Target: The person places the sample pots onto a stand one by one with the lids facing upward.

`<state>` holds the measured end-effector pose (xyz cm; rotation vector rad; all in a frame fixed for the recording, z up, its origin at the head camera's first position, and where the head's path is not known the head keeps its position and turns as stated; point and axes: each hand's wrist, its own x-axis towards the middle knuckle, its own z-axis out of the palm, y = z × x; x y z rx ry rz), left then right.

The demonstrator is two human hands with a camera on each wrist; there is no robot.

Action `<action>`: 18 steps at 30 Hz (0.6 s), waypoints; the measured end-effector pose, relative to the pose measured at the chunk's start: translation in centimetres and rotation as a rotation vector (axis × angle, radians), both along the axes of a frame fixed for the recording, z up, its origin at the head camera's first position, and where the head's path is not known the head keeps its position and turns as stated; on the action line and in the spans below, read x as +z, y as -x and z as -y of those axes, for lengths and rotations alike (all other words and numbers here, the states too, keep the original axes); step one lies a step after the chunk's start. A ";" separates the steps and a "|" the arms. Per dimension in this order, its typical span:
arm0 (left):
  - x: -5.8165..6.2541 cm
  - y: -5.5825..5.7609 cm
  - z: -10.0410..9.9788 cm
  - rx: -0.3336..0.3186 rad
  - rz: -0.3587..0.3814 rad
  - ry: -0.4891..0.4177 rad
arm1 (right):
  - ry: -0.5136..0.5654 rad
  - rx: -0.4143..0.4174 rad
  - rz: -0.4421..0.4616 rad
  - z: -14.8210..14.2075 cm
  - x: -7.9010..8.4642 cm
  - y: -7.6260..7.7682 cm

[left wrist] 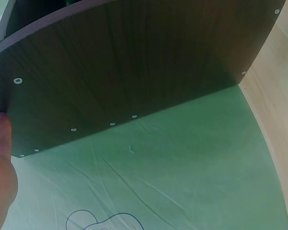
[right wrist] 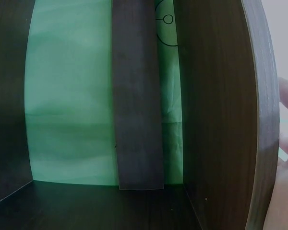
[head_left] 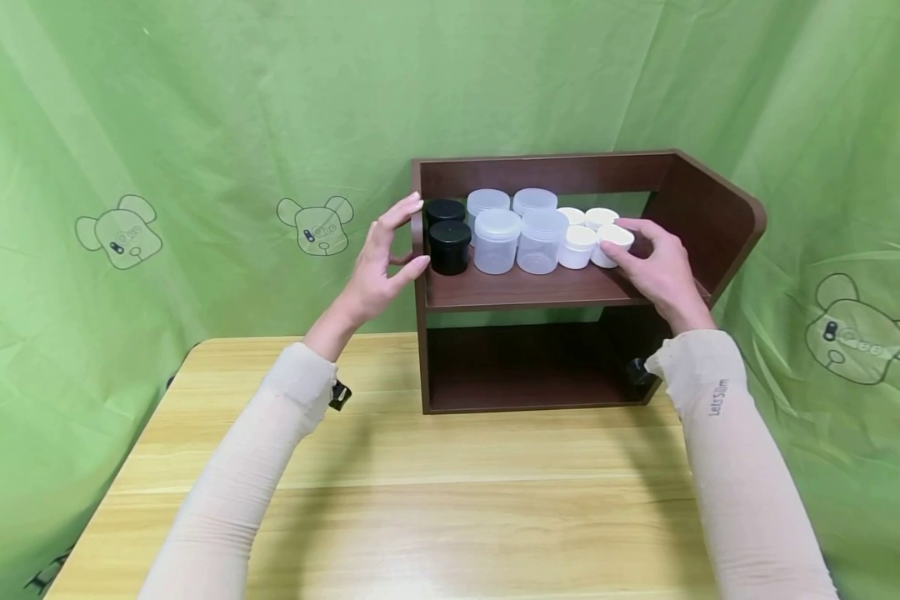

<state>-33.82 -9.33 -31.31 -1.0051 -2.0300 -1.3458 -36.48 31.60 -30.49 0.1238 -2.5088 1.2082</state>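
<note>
A dark brown two-tier shelf (head_left: 525, 290) stands on the table. My left hand (head_left: 378, 271) is at its left side panel (left wrist: 110, 67), fingers spread and fairly straight; one finger touches the panel's outer face in the left wrist view. With thumb and fingers, my right hand (head_left: 660, 267) pinches the front right white jar (head_left: 617, 237) on the upper tier. Beside that jar sits another white jar (head_left: 577, 247), with more white ones behind. Clear jars with frosted lids, such as the front one (head_left: 496, 243), fill the middle. Two black jars, the front one (head_left: 449, 247) included, stand at the left end.
Under the jars is the shelf's lower compartment (head_left: 525, 371), with a back slat (right wrist: 137, 96) seen in the right wrist view. The raised right side panel (head_left: 708, 221) stands close to my right hand. A wooden table (head_left: 450, 500) extends in front, and a green curtain (head_left: 270, 100) hangs behind.
</note>
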 end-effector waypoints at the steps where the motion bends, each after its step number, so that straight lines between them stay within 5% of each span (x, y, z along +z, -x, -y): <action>1: 0.3 -0.4 -0.1 -0.003 0.001 -0.001 | -0.001 0.000 0.002 0.0 0.0 0.0; 5: 1.0 -1.5 -0.2 -0.010 0.006 0.000 | -0.010 0.003 0.006 0.0 0.0 0.0; 18: 0.8 -1.4 -0.3 -0.007 0.019 -0.015 | -0.047 0.018 -0.007 -0.2 -0.1 0.0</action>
